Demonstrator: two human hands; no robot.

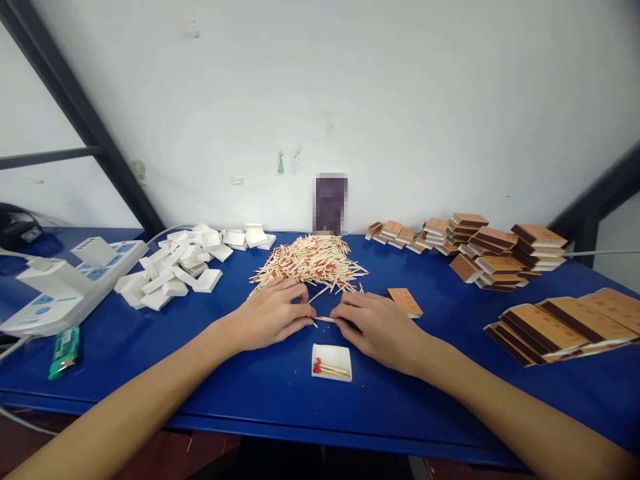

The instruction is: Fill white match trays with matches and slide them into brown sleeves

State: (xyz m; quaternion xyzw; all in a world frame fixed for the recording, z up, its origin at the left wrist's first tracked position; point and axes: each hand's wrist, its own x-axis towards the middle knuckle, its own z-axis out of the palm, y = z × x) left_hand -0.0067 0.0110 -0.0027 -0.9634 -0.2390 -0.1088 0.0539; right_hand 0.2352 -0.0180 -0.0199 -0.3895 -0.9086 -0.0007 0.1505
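A heap of red-tipped matches (313, 261) lies on the blue table (250, 393) near the wall. My left hand (273, 313) and my right hand (377, 327) rest just in front of it, fingers curled, pinching a small bundle of matches (324, 319) between them. A small white tray (332, 362) holding a few matches sits right below my hands. One brown matchbox sleeve (404, 301) lies beside my right hand.
Several white trays (175, 270) are piled at the left. Stacks of brown matchboxes (493, 257) stand at the back right, with more (560, 327) at the right. A white power strip (65, 283) and a green lighter (64, 351) lie at the far left.
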